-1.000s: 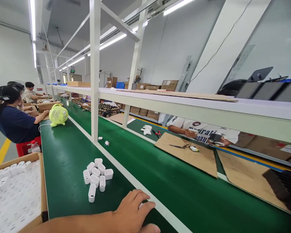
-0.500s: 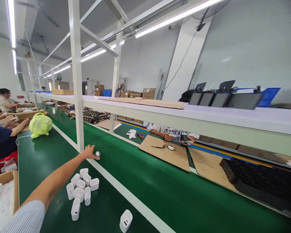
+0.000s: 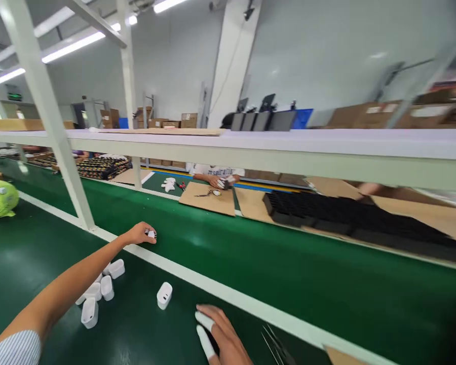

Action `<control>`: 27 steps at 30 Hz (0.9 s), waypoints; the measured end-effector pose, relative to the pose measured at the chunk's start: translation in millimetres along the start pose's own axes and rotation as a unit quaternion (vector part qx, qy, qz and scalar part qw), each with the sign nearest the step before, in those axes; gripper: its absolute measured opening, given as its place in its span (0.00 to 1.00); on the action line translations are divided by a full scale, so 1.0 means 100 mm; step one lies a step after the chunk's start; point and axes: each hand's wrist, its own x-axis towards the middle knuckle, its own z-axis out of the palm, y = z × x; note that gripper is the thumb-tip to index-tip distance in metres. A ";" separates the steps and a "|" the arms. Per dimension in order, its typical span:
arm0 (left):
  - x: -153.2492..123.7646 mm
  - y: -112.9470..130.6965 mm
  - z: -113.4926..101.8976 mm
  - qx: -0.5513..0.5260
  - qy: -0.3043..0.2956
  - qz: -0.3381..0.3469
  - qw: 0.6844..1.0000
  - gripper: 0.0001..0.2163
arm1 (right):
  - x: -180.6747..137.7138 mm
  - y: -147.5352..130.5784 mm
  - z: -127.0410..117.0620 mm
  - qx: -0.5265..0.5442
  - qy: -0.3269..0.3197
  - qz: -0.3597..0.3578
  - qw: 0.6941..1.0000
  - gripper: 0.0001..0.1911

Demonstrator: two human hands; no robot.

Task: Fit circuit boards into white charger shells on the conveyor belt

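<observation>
pinching a small white part (image 3: 151, 234) in the left grip (image 3: 140, 234).

The wide green conveyor belt (image 3: 289, 263) looks rubbery with a soft sheen, the little white rounded plastic casings (image 3: 164, 294) and the small white plastic part (image 3: 151, 233) look smooth, the brown cardboard sheets (image 3: 209, 200) are dead matt, the white frame post (image 3: 57, 137) is painted metal, and the black trays (image 3: 327, 215) look like dull plastic

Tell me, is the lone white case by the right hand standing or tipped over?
Standing: white case sits on end, taller than wide.
</observation>
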 end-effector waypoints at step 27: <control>-1.75 1.06 1.29 -0.071 -0.107 0.216 0.968 0.27 | -0.22 -0.65 -0.39 -0.141 -0.108 0.047 0.983 0.14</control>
